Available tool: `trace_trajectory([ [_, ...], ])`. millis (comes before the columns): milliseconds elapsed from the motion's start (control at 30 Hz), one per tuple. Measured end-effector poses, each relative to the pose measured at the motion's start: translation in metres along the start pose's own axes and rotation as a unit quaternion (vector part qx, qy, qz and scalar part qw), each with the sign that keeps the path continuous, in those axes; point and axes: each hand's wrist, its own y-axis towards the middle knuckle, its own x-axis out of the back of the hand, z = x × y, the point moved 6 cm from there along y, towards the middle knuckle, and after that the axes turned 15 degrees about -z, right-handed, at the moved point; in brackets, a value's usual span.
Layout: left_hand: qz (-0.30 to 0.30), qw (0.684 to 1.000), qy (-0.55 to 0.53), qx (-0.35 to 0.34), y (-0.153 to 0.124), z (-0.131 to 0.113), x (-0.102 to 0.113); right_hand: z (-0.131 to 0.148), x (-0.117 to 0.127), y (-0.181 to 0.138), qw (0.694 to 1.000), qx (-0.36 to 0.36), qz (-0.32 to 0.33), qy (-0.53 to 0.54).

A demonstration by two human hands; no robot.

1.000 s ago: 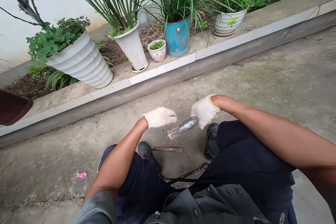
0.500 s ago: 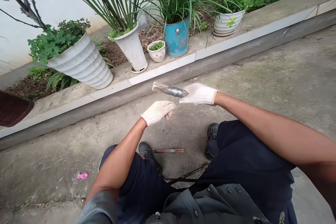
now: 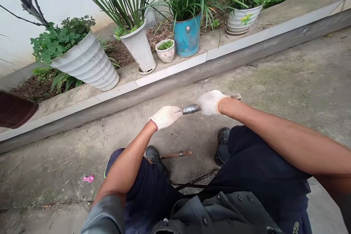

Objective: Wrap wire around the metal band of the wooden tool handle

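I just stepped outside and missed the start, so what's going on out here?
A person has a wire-wound stick up between two gloved hands. The right hand grips it, with one end poking out past the wrist. The left hand is at the wire-wound end, though its exact hold is hidden. A second stick, with a narrow band around it, lies on the ground beside the left shoe.
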Motion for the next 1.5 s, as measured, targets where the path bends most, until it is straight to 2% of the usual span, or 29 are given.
trace_trajectory([
  [67,-0.004,0.998,0.023,-0.058,-0.002,-0.005,0.001,0.006,-0.010,-0.005,0.997,0.057,0.036,0.028],
  [133,0.007,0.997,0.002,-0.073,-0.005,-0.009,0.001,0.013,-0.018,-0.014,0.986,0.131,0.084,0.065],
  [200,0.035,0.998,-0.040,-0.042,-0.008,-0.009,0.001,0.014,-0.022,-0.027,0.963,0.180,0.164,0.110],
  [267,0.052,0.995,-0.083,-0.009,-0.009,-0.007,0.002,0.012,-0.019,-0.039,0.936,0.189,0.234,0.183],
  [300,0.050,0.993,-0.108,0.003,-0.009,-0.007,0.004,0.011,-0.013,-0.044,0.924,0.180,0.249,0.228],
  [367,0.033,0.988,-0.152,0.014,-0.006,-0.005,0.008,0.009,0.003,-0.044,0.909,0.149,0.217,0.323],
  [467,-0.016,0.981,-0.191,0.031,-0.001,-0.003,0.013,0.002,0.030,-0.030,0.909,0.080,0.067,0.404],
  [567,-0.046,0.981,-0.185,0.046,0.000,-0.004,0.014,-0.011,0.039,-0.009,0.927,-0.011,-0.073,0.368],
  [667,-0.023,0.990,-0.125,0.052,-0.001,-0.002,0.009,-0.022,0.036,0.010,0.957,-0.047,-0.132,0.253],
  [767,-0.024,0.998,-0.053,0.040,0.000,0.002,0.009,-0.029,0.030,0.019,0.979,-0.072,-0.140,0.126],
  [867,-0.045,0.999,0.015,-0.008,0.003,0.002,0.012,-0.027,0.022,0.017,0.991,-0.083,-0.098,0.031],
  [967,-0.043,0.996,0.053,-0.055,0.004,-0.003,0.010,-0.012,0.006,0.009,1.000,-0.004,-0.010,-0.019],
  [1067,-0.005,0.997,0.033,-0.075,0.005,-0.007,0.005,0.004,-0.009,-0.002,0.992,0.116,0.057,0.001],
  [1167,0.043,0.998,-0.019,-0.042,0.003,-0.005,0.002,0.007,-0.016,-0.011,0.976,0.189,0.087,0.067],
  [1267,0.048,0.992,-0.110,-0.026,-0.001,-0.004,0.008,0.003,-0.010,-0.017,0.962,0.209,0.083,0.153],
  [1367,0.045,0.965,-0.255,-0.025,-0.004,-0.007,0.012,-0.005,0.007,-0.015,0.967,0.159,0.017,0.200],
  [1500,-0.003,0.893,-0.448,0.044,0.008,0.004,-0.002,-0.010,0.028,-0.012,0.980,0.085,-0.072,0.165],
])
